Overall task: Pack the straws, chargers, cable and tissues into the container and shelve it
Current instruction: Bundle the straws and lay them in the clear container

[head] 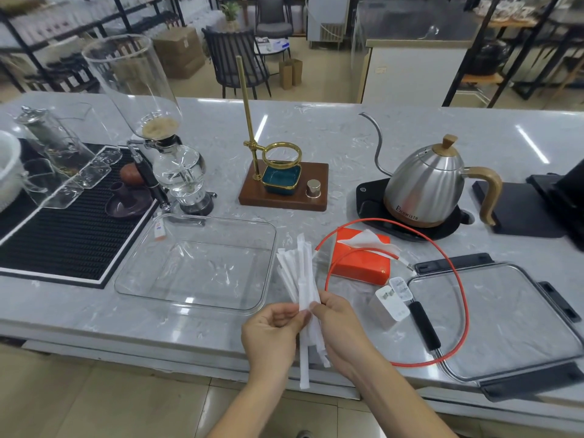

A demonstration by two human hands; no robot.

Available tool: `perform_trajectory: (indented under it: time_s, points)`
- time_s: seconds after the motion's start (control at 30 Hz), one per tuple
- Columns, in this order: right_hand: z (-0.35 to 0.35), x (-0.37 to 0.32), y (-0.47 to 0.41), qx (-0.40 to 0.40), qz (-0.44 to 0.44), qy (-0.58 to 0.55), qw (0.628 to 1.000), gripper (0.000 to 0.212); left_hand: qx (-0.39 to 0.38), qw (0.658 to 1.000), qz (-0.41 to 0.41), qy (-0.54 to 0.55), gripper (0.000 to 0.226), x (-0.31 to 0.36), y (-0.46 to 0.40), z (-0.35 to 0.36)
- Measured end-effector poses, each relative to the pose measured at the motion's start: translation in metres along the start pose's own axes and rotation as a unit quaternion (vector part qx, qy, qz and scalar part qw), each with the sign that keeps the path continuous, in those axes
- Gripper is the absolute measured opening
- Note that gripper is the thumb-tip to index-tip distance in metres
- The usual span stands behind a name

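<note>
- Straws [301, 279]: paper-wrapped bundle held in both hands above the counter's near edge, long axis running near-to-far, tips fanning out toward the far side, lower ends hanging past the edge.
- Left hand [273, 327] has its fingers curled round the bundle's middle from the left; right hand [335, 320] pinches the same spot from the right. Both are gripping, neither is free.
- Container [202, 263]: clear glass dish, nothing in it yet, lying on the counter just left of the straws and slightly farther in. Its long side runs left-right, so the bundle sits crosswise to it.
- Judgement: next move is a short carry left and forward; left hand is the nearer one. Turning the bundle to run left-right would lay it flatter, though it may fit as is.
- Still to pack, all right of the hands: orange tissue pack [360, 260], red cable [455, 279] looped over and around it, two white chargers [393, 300] just beside the tissue pack's near corner.
- Lid [505, 320] lies further right near the counter's near edge, the cable loop crossing over it.
- Risk: loose fan of straws may spill at release.
</note>
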State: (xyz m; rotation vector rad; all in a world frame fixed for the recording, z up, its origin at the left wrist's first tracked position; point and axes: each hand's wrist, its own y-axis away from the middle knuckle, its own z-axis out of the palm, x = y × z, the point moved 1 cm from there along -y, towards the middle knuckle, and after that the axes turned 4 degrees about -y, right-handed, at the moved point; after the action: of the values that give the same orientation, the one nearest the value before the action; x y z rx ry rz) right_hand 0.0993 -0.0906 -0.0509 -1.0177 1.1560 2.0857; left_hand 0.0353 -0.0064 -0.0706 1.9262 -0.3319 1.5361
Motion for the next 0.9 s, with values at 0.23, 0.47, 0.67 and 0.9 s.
perform_trajectory:
  time_s: [0.23, 0.47, 0.67, 0.9]
  points:
    - [0.000, -0.001, 0.002, 0.007, -0.002, 0.029, 1.000, 0.035, -0.010, 0.999, -0.028, 0.038, 0.020, 0.002, 0.001, 0.001]
    - [-0.001, -0.003, 0.003, 0.018, -0.029, 0.074, 0.997, 0.025, -0.004, 0.999, -0.020, 0.049, 0.021, 0.008, 0.006, 0.005]
    - [-0.001, -0.008, -0.002, -0.003, -0.067, 0.089, 0.994, 0.016, -0.002, 0.999, 0.031, 0.031, 0.024, 0.019, 0.010, 0.008]
    - [0.001, -0.018, -0.004, -0.027, -0.114, 0.087, 0.989, 0.010, 0.012, 0.998, 0.057, -0.002, 0.025, 0.018, 0.010, 0.009]
